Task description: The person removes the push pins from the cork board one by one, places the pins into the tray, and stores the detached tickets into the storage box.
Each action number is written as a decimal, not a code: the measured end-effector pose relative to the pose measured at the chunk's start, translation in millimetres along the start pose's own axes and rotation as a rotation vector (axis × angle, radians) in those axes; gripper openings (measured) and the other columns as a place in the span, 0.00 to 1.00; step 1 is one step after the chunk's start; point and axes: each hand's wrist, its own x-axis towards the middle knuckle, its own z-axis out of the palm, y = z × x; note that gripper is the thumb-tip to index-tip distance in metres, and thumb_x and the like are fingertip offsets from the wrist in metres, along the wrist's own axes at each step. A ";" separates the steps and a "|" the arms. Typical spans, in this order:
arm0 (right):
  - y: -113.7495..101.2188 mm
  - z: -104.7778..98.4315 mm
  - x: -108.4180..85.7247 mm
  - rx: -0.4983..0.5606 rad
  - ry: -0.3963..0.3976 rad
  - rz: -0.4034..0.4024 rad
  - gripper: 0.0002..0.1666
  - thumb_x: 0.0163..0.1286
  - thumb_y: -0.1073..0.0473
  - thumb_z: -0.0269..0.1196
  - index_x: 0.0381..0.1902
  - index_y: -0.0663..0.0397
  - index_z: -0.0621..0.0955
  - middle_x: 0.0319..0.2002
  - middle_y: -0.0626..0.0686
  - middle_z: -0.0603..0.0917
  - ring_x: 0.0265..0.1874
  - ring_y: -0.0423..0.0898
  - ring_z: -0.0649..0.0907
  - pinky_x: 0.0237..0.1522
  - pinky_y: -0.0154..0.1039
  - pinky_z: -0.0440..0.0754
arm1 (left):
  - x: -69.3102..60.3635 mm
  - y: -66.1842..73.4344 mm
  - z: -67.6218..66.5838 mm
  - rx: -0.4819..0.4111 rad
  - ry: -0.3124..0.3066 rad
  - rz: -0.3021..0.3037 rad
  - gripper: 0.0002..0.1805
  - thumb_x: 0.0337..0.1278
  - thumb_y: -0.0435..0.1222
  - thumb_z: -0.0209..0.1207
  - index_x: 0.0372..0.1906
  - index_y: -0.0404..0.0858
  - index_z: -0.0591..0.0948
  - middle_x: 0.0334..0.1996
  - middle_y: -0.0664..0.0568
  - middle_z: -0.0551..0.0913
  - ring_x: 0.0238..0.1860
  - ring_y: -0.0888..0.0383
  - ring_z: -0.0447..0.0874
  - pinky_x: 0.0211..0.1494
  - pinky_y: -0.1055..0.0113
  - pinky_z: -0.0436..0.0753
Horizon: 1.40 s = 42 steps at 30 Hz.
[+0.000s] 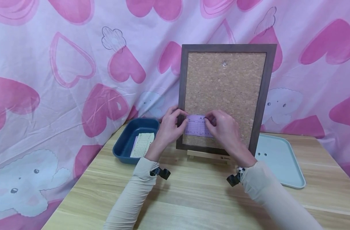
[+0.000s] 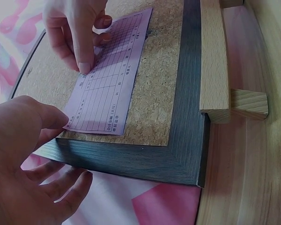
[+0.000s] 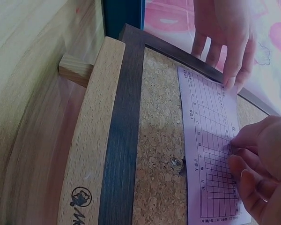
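A purple printed receipt slip (image 1: 195, 127) lies against the lower left of a framed cork board (image 1: 225, 86). My left hand (image 1: 171, 124) pinches the slip's left edge between thumb and forefinger; its other fingers reach past the frame's outer side. At the slip's upper edge, my right hand (image 1: 225, 126) brings thumb and forefinger together on what looks like a small dark pin, mostly hidden by the fingertips. In the right wrist view, the right hand (image 3: 267, 159) sits over the slip (image 3: 208, 140). A wooden stand (image 2: 215, 61) supports the frame's lower edge.
To the left stands a dark blue tray (image 1: 120, 153) holding pale green and purple slips (image 1: 143, 144). A pale blue tray (image 1: 278, 153) lies behind the right forearm. Shiny pins (image 1: 224, 63) cluster near the board's top. A heart-patterned cloth (image 1: 77, 64) hangs behind the wooden table (image 1: 175, 198).
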 end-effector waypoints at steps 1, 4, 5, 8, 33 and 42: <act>0.3 0.0 -0.1 0.001 -0.003 0.002 0.07 0.71 0.58 0.73 0.44 0.53 0.89 0.38 0.54 0.91 0.32 0.49 0.89 0.33 0.48 0.87 | 0.0 0.1 0.1 0.000 -0.001 -0.001 0.11 0.73 0.40 0.65 0.54 0.44 0.87 0.75 0.43 0.74 0.65 0.44 0.81 0.62 0.49 0.87; 0.7 -0.1 0.0 0.006 -0.014 0.005 0.07 0.71 0.58 0.74 0.44 0.53 0.89 0.38 0.54 0.91 0.32 0.49 0.89 0.33 0.48 0.87 | 0.0 0.3 0.6 0.003 -0.006 -0.002 0.11 0.73 0.40 0.65 0.54 0.44 0.87 0.75 0.43 0.74 0.65 0.43 0.81 0.63 0.48 0.87; 0.7 -0.2 0.2 0.008 -0.017 0.006 0.07 0.72 0.58 0.73 0.44 0.53 0.89 0.38 0.54 0.91 0.32 0.49 0.89 0.34 0.48 0.87 | -0.1 0.4 0.7 0.005 -0.007 -0.002 0.11 0.73 0.40 0.65 0.54 0.44 0.87 0.75 0.42 0.74 0.65 0.43 0.81 0.63 0.48 0.87; 0.5 -0.7 0.5 0.008 -0.023 0.007 0.06 0.72 0.58 0.73 0.43 0.53 0.88 0.37 0.54 0.90 0.31 0.49 0.87 0.33 0.46 0.86 | 0.1 0.4 1.2 0.009 -0.011 -0.003 0.11 0.73 0.41 0.65 0.54 0.44 0.87 0.75 0.42 0.73 0.66 0.43 0.81 0.63 0.48 0.86; 4.2 -5.9 1.9 0.070 -0.113 0.017 0.04 0.76 0.57 0.71 0.41 0.51 0.87 0.36 0.51 0.87 0.32 0.47 0.83 0.34 0.43 0.81 | -1.0 -0.6 1.8 0.012 -0.013 -0.008 0.08 0.73 0.40 0.65 0.49 0.42 0.86 0.74 0.42 0.74 0.76 0.42 0.75 0.70 0.46 0.82; 12.3 -14.9 -7.6 0.211 -0.171 0.025 0.04 0.74 0.61 0.72 0.42 0.54 0.87 0.39 0.53 0.87 0.35 0.48 0.86 0.37 0.40 0.86 | -1.5 0.0 2.2 0.012 -0.024 -0.026 0.08 0.74 0.41 0.64 0.49 0.43 0.86 0.75 0.43 0.73 0.79 0.42 0.71 0.73 0.45 0.80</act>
